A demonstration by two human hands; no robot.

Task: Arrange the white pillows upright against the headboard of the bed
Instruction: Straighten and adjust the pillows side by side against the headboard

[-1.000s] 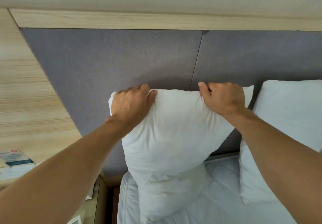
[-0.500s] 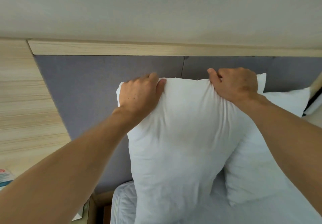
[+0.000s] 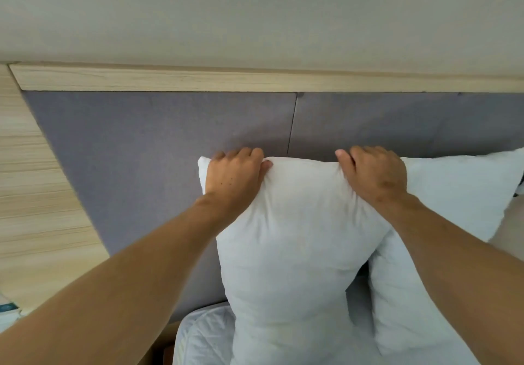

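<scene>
Left hand [image 3: 234,176] and right hand [image 3: 374,176] both clamp the top edge of the near pillow [image 3: 295,251], standing it tall against the grey headboard [image 3: 141,152]. Second pillow [image 3: 453,194] leans alongside; settling and letting go seem all that's left.

white pillow [image 3: 292,251] — upright vs grey headboard [image 3: 158,143] | 2nd white pillow [image 3: 453,194] — upright, touching its R side

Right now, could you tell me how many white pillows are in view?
2. One pillow stands upright against the headboard, gripped at its top edge by the left hand and right hand. The second pillow leans beside it, on its right. Others may lie outside the frame.
</scene>
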